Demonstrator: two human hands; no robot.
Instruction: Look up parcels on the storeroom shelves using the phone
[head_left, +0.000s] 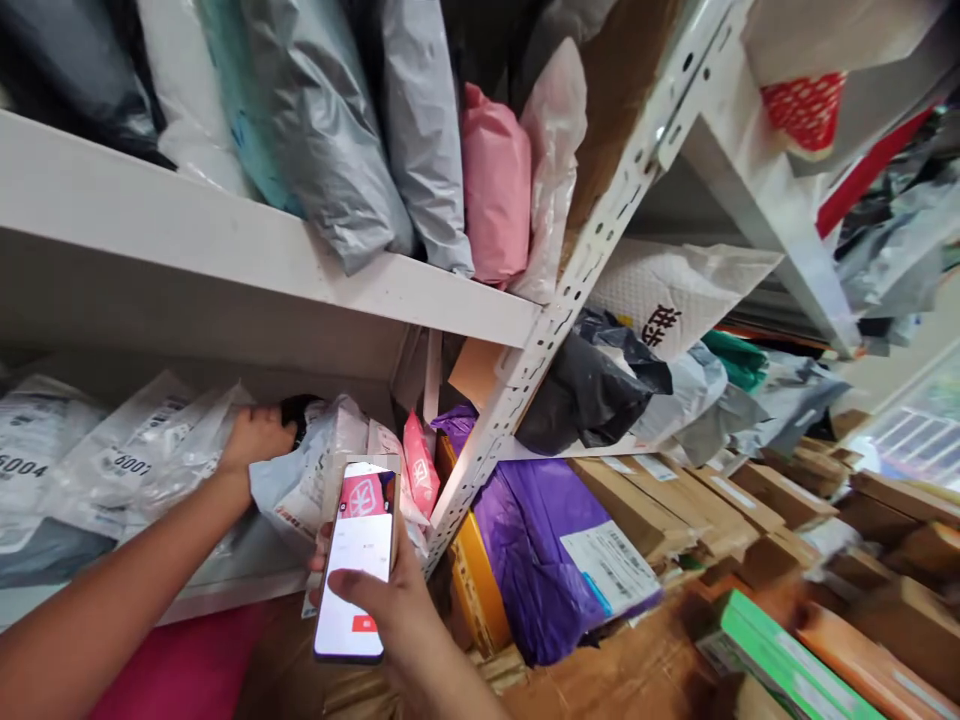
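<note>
Right hand (pixel 401 600): nearest the camera, low centre, closed around a phone (pixel 358 560). The thumb lies across the lower screen and the fingertips wrap the left edge. The phone stands upright with its lit screen facing the viewer, white with red patches.

Left hand (pixel 255 438): farther in and to the left of the phone, forearm entering from the lower left corner. The fingers curl over the top edge of a white mailer bag (pixel 300 480) on the lower shelf (pixel 187 590), gripping it. This bag sits just behind and left of the phone, between the two hands.

Lower shelf, left of the left hand: clear poly bags (pixel 112 460) with printed number labels, leaning in a row, touching one another. Right of the gripped bag: a small red-pink packet (pixel 420 465) standing upright against the perforated white shelf post (pixel 525 370).

Right of the post, near: a purple parcel (pixel 540 550) with a white barcode label, beside an orange-yellow parcel (pixel 476 590). Far right: brown cardboard boxes (pixel 675 510) in rows, and a green box (pixel 780 660) at the near right edge.

Upper shelf (pixel 225 240), farthest: upright grey mailers (pixel 330 120), a pink parcel (pixel 495 185), and a pale translucent bag (pixel 555 150) at the right end.

Beyond the post: a black bag (pixel 585 390) and a white bag with dark printed characters (pixel 667 290).
</note>
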